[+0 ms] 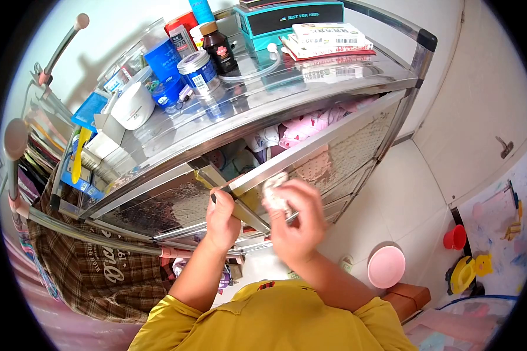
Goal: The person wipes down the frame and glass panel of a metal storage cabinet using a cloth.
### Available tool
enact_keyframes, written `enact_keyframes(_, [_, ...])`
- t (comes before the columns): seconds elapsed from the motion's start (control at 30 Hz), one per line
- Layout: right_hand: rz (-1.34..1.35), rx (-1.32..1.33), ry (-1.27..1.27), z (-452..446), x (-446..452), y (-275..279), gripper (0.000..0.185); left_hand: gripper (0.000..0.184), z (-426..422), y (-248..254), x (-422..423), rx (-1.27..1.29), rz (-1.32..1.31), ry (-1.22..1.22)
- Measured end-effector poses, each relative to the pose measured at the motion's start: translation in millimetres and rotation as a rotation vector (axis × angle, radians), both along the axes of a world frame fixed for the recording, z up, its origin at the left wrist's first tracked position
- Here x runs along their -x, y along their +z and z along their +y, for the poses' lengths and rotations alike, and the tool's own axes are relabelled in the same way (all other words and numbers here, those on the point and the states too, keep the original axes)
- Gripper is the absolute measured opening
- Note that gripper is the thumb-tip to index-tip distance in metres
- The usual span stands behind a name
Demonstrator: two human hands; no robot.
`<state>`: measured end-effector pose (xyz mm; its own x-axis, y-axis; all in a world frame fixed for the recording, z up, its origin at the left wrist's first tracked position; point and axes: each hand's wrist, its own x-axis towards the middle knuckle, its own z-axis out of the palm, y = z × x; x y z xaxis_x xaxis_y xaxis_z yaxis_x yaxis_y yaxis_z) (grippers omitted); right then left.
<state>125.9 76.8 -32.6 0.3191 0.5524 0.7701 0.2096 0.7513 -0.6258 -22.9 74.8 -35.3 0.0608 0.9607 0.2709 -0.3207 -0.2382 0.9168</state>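
My left hand [221, 221] is closed on the near corner of a metal-framed door [310, 147] with patterned glass, which stands ajar on a metal cabinet. In my right hand [300, 221] is a crumpled whitish cloth [273, 190], pinched in the fingers just at the door's frame and glass. The hand is slightly blurred, and whether the cloth presses on the glass I cannot tell. Behind the door, pink patterned clothes [303, 127] and other fabric show through the gap. A second glass door [152, 202] lies to the left.
On the cabinet top [263, 99] stand a brown bottle [219, 50], a white jar [133, 106], a teal box [293, 26] and several small packages. A clothes rack with a plaid shirt [93, 263] is at left. A pink stool or basin [386, 267] sits on the tiled floor.
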Motion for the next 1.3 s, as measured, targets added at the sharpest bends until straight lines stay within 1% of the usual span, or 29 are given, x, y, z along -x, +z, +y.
enact_keyframes(0.03, [-0.025,-0.031,0.039,-5.7,5.8,-0.9,0.033,0.078,2.1,-0.9,1.4,-0.003,0.0,-0.046])
enact_keyframes(0.07, [-0.075,-0.063,0.098,-8.6,8.1,-4.1,0.033,0.077,1.5,0.1,-1.3,-0.006,0.022,0.01])
enact_keyframes(0.13, [-0.112,-0.118,0.143,-9.3,4.3,-6.1,0.034,0.077,4.0,-1.8,8.3,-0.039,0.051,-0.118])
enact_keyframes(0.17, [-0.112,-0.119,0.143,-7.9,-1.1,-5.8,0.034,0.077,2.6,-1.4,5.5,-0.039,0.052,-0.118])
enact_keyframes(0.23, [-0.092,-0.118,-0.041,-2.7,-15.5,-3.7,0.037,0.071,-3.3,-0.7,-3.2,0.019,-0.053,0.012])
enact_keyframes(0.27, [-0.094,-0.116,-0.039,0.7,-19.9,-2.4,0.037,0.071,-4.4,-0.3,-3.0,0.022,-0.055,0.014])
enact_keyframes(0.33, [0.023,0.043,-0.162,8.4,-24.3,1.3,0.04,0.072,-4.6,1.8,-2.0,0.017,0.0,0.007])
enact_keyframes(0.37, [0.054,0.032,-0.091,11.4,-21.9,0.3,0.038,0.072,-4.1,3.3,-2.2,0.016,0.0,0.009])
enact_keyframes(0.4, [0.054,0.031,-0.089,10.3,-19.6,2.1,0.038,0.071,-3.4,4.4,-3.5,0.02,0.0,0.019])
enact_keyframes(0.47, [-0.092,-0.026,-0.108,4.9,-13.3,7.4,0.03,0.071,-2.4,6.1,-5.8,0.024,0.001,0.029])
enact_keyframes(0.5, [-0.078,-0.039,-0.086,3.1,-8.5,8.3,0.028,0.071,-2.2,6.6,-6.8,0.016,-0.018,0.028])
enact_keyframes(0.53, [-0.078,-0.037,-0.087,-0.2,-5.4,6.9,0.028,0.071,-1.8,6.7,-7.3,0.009,-0.037,0.026])
enact_keyframes(0.57, [-0.119,-0.036,-0.016,-4.6,-3.2,4.5,0.03,0.071,-0.1,5.3,-4.9,0.011,-0.037,0.024])
enact_keyframes(0.63, [-0.166,-0.068,0.13,-8.9,3.8,0.8,0.031,0.073,4.7,2.0,2.7,-0.006,-0.044,-0.059])
enact_keyframes(0.67, [-0.166,-0.069,0.128,-9.3,2.9,-0.3,0.031,0.073,4.2,3.5,1.4,-0.007,-0.044,-0.06])
enact_keyframes(0.73, [-0.062,-0.036,0.077,-8.9,-4.0,-0.5,0.029,0.075,0.9,6.6,-2.9,0.004,-0.005,0.005])
enact_keyframes(0.77, [-0.108,-0.035,-0.058,-7.7,-13.8,3.6,0.031,0.078,0.3,3.5,-2.8,0.03,-0.014,0.034])
enact_keyframes(0.8, [-0.109,-0.034,-0.057,-1.8,-19.3,3.9,0.031,0.078,-0.1,4.2,-3.1,0.031,-0.014,0.035])
enact_keyframes(0.87, [0.064,0.002,-0.138,10.7,-25.1,4.1,0.031,0.079,-1.3,8.0,-4.2,0.018,0.018,0.058])
enact_keyframes(0.9, [0.064,0.002,-0.138,14.5,-24.5,3.7,0.031,0.079,-1.3,8.5,-4.5,0.018,0.018,0.058])
enact_keyframes(0.97, [0.016,0.026,-0.097,20.0,-23.0,2.6,0.029,0.079,0.0,9.1,-5.4,-0.007,0.029,0.048])
enact_keyframes(1.0, [0.016,0.025,-0.098,18.9,-21.5,3.0,0.029,0.079,0.2,9.3,-5.9,-0.007,0.029,0.047])
enact_keyframes(1.07, [-0.088,0.01,-0.121,12.8,-16.0,4.2,0.028,0.078,-1.0,8.7,-6.5,0.0,0.015,0.051])
enact_keyframes(1.13, [-0.096,-0.009,-0.134,8.3,-8.7,4.7,0.025,0.077,-1.5,6.2,-5.1,0.001,-0.001,0.037])
enact_keyframes(1.2, [-0.136,-0.03,-0.088,1.4,-1.8,2.8,0.024,0.077,-0.8,6.3,-5.5,0.001,-0.017,0.022])
enact_keyframes(1.27, [-0.166,-0.12,-0.047,-2.7,5.8,3.3,0.027,0.076,0.6,8.9,-7.3,-0.038,-0.027,0.007])
enact_keyframes(1.3, [-0.176,-0.139,0.022,-4.2,7.7,-0.1,0.026,0.076,1.4,7.9,-5.3,-0.039,-0.026,0.006])
